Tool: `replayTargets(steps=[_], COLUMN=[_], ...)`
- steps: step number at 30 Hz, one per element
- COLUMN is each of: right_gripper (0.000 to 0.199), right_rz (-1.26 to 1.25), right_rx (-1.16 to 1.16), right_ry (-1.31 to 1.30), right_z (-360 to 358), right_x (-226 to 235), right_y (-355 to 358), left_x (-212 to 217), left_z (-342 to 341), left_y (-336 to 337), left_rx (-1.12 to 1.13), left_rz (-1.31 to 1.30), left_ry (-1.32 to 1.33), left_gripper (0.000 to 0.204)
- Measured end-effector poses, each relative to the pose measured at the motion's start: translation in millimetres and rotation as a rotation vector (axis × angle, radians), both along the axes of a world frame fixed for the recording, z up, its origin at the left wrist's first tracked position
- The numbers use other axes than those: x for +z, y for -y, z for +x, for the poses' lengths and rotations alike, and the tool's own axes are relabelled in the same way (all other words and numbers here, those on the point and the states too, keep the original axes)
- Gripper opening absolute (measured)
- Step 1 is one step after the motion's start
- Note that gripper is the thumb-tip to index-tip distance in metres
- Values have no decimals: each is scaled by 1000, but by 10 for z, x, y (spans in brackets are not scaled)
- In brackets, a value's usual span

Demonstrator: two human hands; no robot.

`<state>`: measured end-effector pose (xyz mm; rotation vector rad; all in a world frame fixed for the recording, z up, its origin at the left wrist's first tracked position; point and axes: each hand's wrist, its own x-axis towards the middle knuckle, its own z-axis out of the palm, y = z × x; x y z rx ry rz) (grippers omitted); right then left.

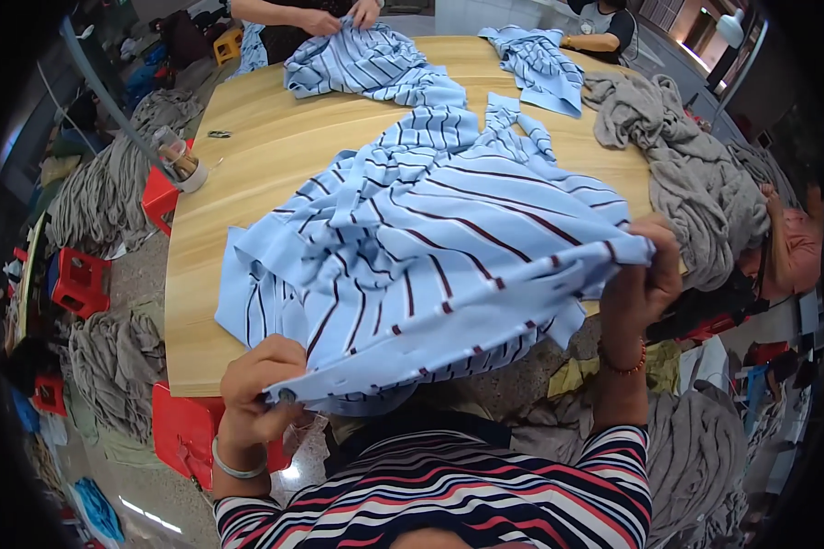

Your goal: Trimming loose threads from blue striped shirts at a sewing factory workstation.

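A light blue knit garment with dark and white stripes [449, 220] lies bunched over the near part of the wooden table [197, 302]. Its long front band [458, 322] is stretched between my two hands, above the table's near edge. My left hand [261, 384] pinches the lower left end of the band, beside a dark round button [287, 396]. At the other end, my right hand [652, 265] is closed on a folded corner, held higher. The fabric hides part of the right fingers. Small slits or marks show along the band.
Across the table, a co-worker's hands [339, 18] handle another striped garment [362, 62]. One more striped piece [540, 64] lies at the far right near a second person. Grey knit fabric [696, 174] hangs over the right edge. A clear container [181, 163] stands at the left edge; red stools [82, 282] are beyond.
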<state>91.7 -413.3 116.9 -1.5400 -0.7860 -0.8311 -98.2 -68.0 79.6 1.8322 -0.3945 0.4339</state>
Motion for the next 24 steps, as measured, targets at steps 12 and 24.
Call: replayTargets(steps=[12, 24], right_gripper=[34, 54], right_rz=[-401, -510], right_rx=[-64, 586], right_ry=[-521, -100], right_z=[316, -526], right_x=[-530, -469], right_y=[-175, -1759], left_x=[-479, -522], left_z=[102, 493], left_y=[-223, 538], left_rx=[528, 125], left_rz=[684, -802], left_ry=[-282, -208], left_gripper=[47, 41])
